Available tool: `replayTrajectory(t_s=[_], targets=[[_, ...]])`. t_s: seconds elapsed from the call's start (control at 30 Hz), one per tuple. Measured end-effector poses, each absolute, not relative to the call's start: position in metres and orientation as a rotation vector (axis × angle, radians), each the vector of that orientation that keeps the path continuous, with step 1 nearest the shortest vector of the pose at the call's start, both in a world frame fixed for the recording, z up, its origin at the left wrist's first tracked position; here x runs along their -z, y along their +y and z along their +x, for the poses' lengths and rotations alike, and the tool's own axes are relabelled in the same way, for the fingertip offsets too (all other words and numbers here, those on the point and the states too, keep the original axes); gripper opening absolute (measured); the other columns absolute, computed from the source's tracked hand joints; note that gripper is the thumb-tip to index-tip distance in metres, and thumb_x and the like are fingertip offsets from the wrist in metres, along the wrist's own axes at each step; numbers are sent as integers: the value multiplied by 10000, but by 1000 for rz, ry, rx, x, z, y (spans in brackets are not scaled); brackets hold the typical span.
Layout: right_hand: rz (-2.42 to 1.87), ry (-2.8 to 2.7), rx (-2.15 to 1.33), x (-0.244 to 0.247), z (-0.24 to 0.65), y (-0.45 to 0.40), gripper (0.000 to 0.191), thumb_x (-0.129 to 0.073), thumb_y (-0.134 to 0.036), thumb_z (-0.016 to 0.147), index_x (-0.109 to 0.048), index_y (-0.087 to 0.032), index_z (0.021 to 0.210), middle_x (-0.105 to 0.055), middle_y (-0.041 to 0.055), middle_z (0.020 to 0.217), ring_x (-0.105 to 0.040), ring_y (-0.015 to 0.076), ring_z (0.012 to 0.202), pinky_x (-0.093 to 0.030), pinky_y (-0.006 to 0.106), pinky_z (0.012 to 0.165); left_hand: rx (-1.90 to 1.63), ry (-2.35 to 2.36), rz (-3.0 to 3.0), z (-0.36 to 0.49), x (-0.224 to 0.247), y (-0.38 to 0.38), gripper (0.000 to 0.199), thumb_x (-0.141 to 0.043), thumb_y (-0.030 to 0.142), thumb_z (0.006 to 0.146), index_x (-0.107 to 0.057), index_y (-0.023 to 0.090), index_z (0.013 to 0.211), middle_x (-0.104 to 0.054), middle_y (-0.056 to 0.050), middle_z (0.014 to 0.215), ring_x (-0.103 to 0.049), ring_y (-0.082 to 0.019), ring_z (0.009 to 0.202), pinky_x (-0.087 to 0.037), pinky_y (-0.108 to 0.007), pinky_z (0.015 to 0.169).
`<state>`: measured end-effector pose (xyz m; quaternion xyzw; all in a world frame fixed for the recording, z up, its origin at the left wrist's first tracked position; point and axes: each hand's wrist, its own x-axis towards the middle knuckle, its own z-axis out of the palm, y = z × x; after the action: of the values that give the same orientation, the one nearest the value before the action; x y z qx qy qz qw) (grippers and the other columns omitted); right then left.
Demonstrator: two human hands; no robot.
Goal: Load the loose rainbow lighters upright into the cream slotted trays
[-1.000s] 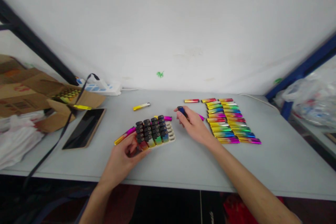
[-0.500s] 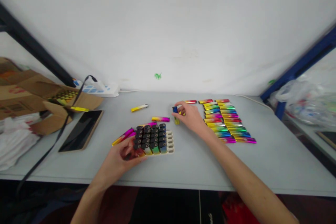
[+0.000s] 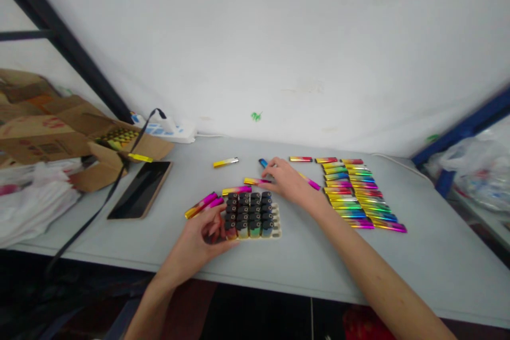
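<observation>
Left hand (image 3: 193, 241) nearest, thumb and fingers hugging the left side of the pale tray (image 3: 278, 227), where four columns of upright lighters (image 3: 255, 216) look done and one right-hand column of slots looks unfilled! Just beyond, the right hand (image 3: 289, 183) bends over a blue lighter (image 3: 262, 162), grip impossible to tell, while flat lighters (image 3: 353, 191) lie in rows off right.

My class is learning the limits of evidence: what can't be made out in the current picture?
In the head view:
Blue lighter: its other end, and whether it is gripped, are hidden by the right hand.
Rear lighters in the tray: their bodies are hidden by the front row.
Carton: print too blurred to read.
Red thing: cut off by the bottom edge.
</observation>
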<state>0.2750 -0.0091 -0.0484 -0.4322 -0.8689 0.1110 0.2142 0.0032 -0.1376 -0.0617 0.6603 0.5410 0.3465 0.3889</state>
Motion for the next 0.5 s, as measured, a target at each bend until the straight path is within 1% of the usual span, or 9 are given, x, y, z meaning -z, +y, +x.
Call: replayTrajectory(t_s=[0.07,0.13,0.2,0.27,0.33,0.4,0.43,0.5], targets=[[-1221,-2439,-295,49,276,-15,177,-775,-333,953,-743,-169,1013,-663,161,1169,-639,301,1121,-508,435,1029,-899,1382,1675,3,63,-138,561,-893,472,714,-699,224,1177,-613,17,714,-668,-234,682,-637,-385,700],[-1216,-2432,-311,46,278,-17,164,-772,-320,955,-717,-176,1014,-674,152,1159,-630,304,1126,-502,442,1028,-900,1384,1688,3,63,-138,551,-894,476,711,-700,229,1164,-632,13,727,-659,-228,676,-635,-380,699],[-1182,-2367,-392,42,283,-17,153,-745,-314,976,-695,-193,1056,-706,119,1115,-645,281,1075,-509,426,986,-884,1374,1714,3,61,-138,462,-883,474,723,-703,230,1072,-643,4,734,-651,-223,679,-618,-353,666],[-1153,-2221,-544,40,291,-19,159,-719,-335,990,-688,-210,1082,-739,79,1052,-668,240,960,-523,379,882,-852,1346,1733,4,59,-138,372,-857,462,757,-682,224,983,-667,-14,777,-644,-214,691,-593,-322,640],[-1145,-2010,-697,41,300,-22,222,-730,-412,970,-708,-216,1071,-753,53,973,-660,204,822,-511,333,755,-829,1324,1739,4,59,-138,321,-821,447,796,-659,219,953,-669,-17,798,-619,-197,675,-560,-297,612],[-1146,-1772,-830,42,307,-25,335,-775,-513,905,-741,-211,1047,-743,44,894,-639,192,747,-494,316,678,-821,1333,1741,3,60,-138,307,-794,442,821,-652,220,977,-630,3,765,-577,-184,643,-522,-280,579],[-1142,-1647,-895,43,309,-26,389,-793,-552,872,-755,-206,1044,-735,43,870,-637,192,740,-496,314,668,-825,1347,1742,3,60,-137,312,-791,445,822,-652,222,990,-597,17,738,-554,-179,626,-505,-275,565],[-1098,-1421,-1036,44,309,-30,456,-814,-593,829,-773,-202,1060,-737,44,888,-658,197,784,-523,315,707,-852,1384,1748,3,61,-136,316,-794,461,812,-647,224,961,-528,39,695,-510,-172,598,-476,-271,545]])
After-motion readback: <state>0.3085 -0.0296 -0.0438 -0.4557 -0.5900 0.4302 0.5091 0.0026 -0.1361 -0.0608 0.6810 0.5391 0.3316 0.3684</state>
